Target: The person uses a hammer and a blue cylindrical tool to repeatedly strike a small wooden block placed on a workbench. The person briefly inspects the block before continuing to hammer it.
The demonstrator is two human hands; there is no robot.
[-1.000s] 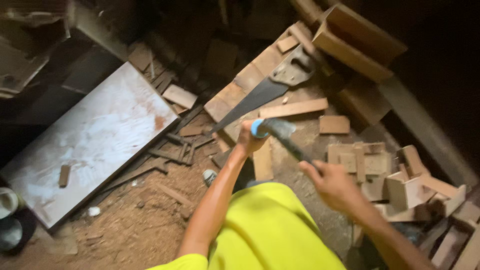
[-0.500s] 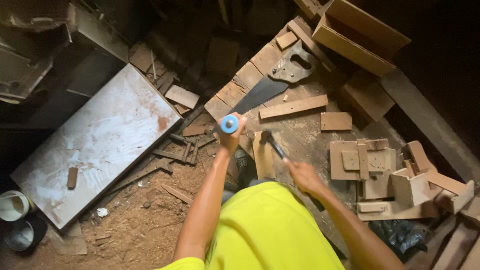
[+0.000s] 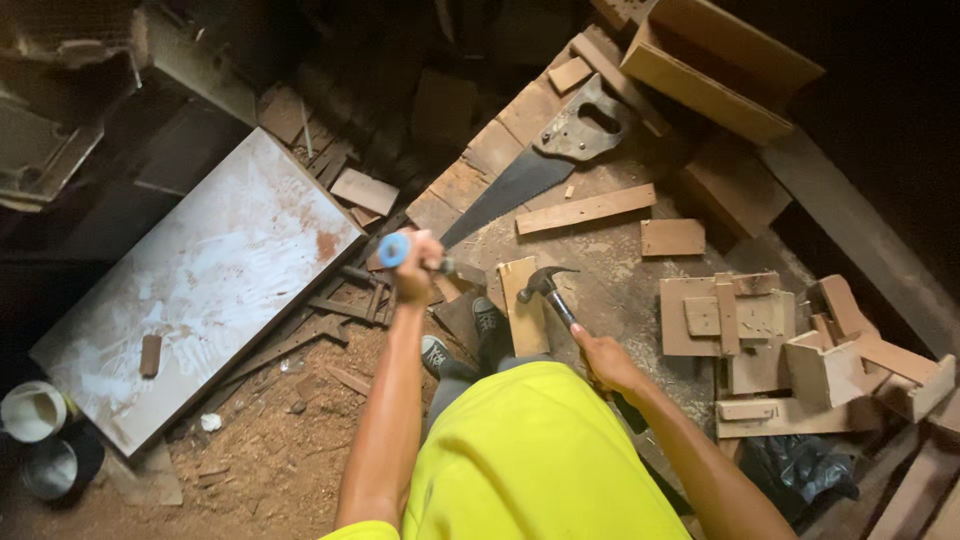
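My left hand grips a tool with a blue handle, held out over the edge of the wooden workbench. My right hand holds a claw hammer by its dark handle; the head hangs just above a small upright plank on the bench. My yellow shirt fills the bottom of the view and my shoes show below the bench edge.
A handsaw and a wood strip lie further along the bench. Wood offcuts and small box parts sit to the right. A white board lies on the sawdust floor, paint cans at lower left.
The blue-handled tool swung from the bench centre leftward to its edge. The hammer came forward and down, close to the small plank. The view shifted slightly.
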